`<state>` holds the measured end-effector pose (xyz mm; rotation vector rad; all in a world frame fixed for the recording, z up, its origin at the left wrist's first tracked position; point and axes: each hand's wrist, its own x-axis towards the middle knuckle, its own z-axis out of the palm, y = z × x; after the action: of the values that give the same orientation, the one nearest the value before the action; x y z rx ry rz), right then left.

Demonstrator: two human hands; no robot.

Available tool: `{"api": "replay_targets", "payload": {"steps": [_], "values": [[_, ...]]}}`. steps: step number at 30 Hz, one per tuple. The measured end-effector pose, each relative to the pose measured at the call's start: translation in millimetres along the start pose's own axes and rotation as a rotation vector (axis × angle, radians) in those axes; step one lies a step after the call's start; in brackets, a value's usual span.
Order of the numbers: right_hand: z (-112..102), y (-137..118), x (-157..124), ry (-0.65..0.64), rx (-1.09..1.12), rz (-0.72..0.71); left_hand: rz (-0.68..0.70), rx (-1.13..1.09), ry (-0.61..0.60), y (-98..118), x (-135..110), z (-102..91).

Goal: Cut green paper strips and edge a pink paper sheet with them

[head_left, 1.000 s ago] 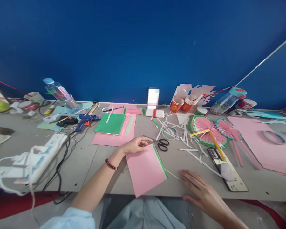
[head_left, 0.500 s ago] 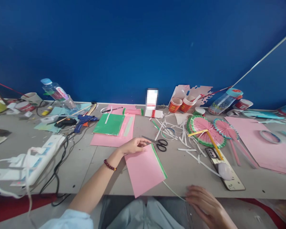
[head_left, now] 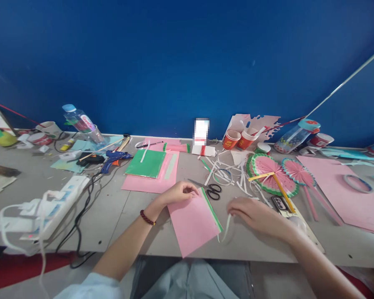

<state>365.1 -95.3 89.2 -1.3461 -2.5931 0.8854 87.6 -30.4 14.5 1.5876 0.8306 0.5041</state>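
A square of pink paper (head_left: pixel 191 222) with a green strip (head_left: pixel 212 211) along its right edge lies tilted on the table in front of me. My left hand (head_left: pixel 181 193) has its fingers curled in a pinch at the paper's top edge, the wrist wearing a dark red bead bracelet. To the right of the paper, my right hand (head_left: pixel 251 212) pinches the end of a thin white paper strip (head_left: pixel 227 228). This strip bends in a loop down to the paper's lower right corner. Just past the paper's top corner lie black-handled scissors (head_left: pixel 214 192).
Loose white strips and a tape roll (head_left: pixel 222 176) are scattered behind the scissors. Watermelon-patterned paper fans (head_left: pixel 268 168) and a phone (head_left: pixel 311 236) are at the right. At the left are a green paper stack (head_left: pixel 146 164), a blue glue gun (head_left: pixel 114 160) and a power strip (head_left: pixel 59 205).
My right hand has moved up and away from the table's front edge, and the white strip has gone from stretched to looped. My left hand stays on the paper.
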Motion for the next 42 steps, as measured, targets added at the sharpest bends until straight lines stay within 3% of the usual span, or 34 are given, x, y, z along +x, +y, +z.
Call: {"api": "replay_targets", "payload": {"steps": [5,9,13,18,21,27,31,35,42], "values": [[-4.6,-7.8,80.8,0.004,-0.131,-0.115,-0.020,0.012,0.066,2.7,0.9,2.7],[-6.8,-22.3,109.2,0.065,-0.168,-0.072,0.001,0.026,0.103,4.4,1.6,4.0],[-2.9,-28.1,113.2,0.154,-0.017,-0.089,-0.004,0.015,0.147,7.1,1.1,5.3],[12.8,-21.7,124.5,0.285,0.394,-0.060,-0.043,-0.067,0.216,2.6,2.8,6.9],[20.9,-17.1,135.4,0.285,0.606,-0.044,-0.082,-0.051,0.238,-0.9,4.4,6.8],[18.9,-13.1,141.6,0.358,0.552,-0.047,-0.094,-0.049,0.250,1.6,4.0,5.7],[15.9,-10.8,140.1,0.341,0.515,-0.112,-0.075,-0.157,0.246,1.0,5.0,7.4],[23.0,-7.2,143.8,0.308,0.679,-0.062,-0.070,-0.237,0.265,-3.6,7.4,8.5],[32.3,-9.5,147.3,0.278,0.986,0.108,-0.088,-0.158,0.292,0.5,6.3,7.2]]}}
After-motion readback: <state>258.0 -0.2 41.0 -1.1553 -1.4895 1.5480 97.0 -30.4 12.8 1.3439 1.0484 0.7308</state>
